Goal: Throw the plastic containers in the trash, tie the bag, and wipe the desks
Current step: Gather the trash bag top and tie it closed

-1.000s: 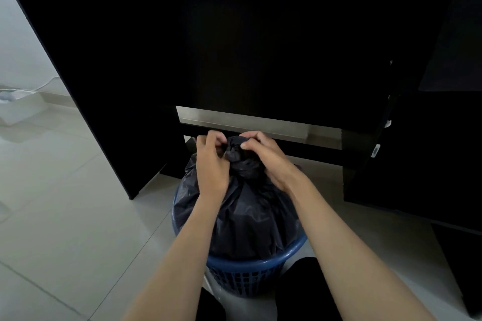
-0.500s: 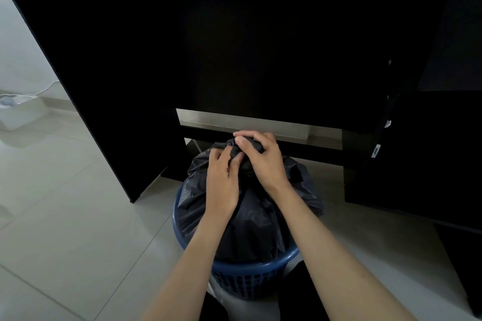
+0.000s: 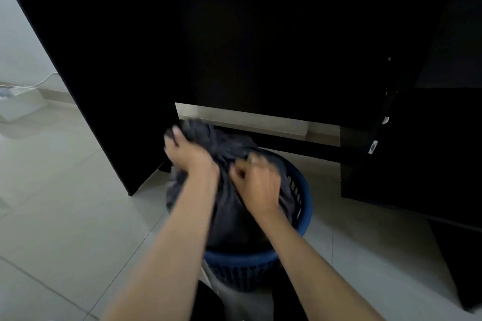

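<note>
A dark desk panel (image 3: pixel 234 47) looms at twelve o'clock; your left hand (image 3: pixel 191 155) and right hand (image 3: pixel 257 182) (blurred) clamp fingers on the trash bag (image 3: pixel 229 216) in the blue basket (image 3: pixel 303 198).

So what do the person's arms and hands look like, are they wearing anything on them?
Both arms are bare all the way up to where the picture ends: no sleeves show. The left hand and the right hand wear no gloves. I see no watch or bracelet on either wrist. The right hand is blurry, so I cannot tell whether it has a ring.
</note>
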